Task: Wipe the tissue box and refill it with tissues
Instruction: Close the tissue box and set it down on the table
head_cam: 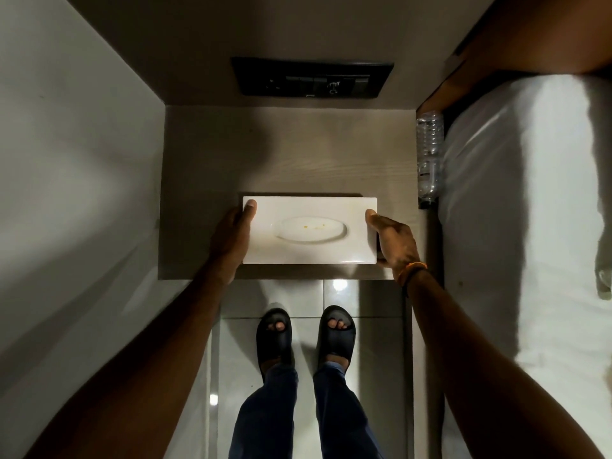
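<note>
Tissue box point(309, 230) sits near the counter point(205, 180) front edge; our left hand point(231, 240) and right hand point(394, 241) grip its ends. Glossy plastic could slip, falling onto the floor tiles point(371, 326).

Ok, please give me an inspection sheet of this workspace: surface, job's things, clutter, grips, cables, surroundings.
Surface: small wooden bedside table, bare behind the box.
Job's things: white tissue box near the table's front edge; yellowish specks in its oval opening; no tissues or cloth seen.
Clutter: clear plastic bottle lying between table and bed.
Grips: left hand holds the box's left end, right hand the right end, thumbs on top.
Cables: nothing seen.
Surroundings: dark switch panel on the wall; white bed on the right; tiled floor.
</note>
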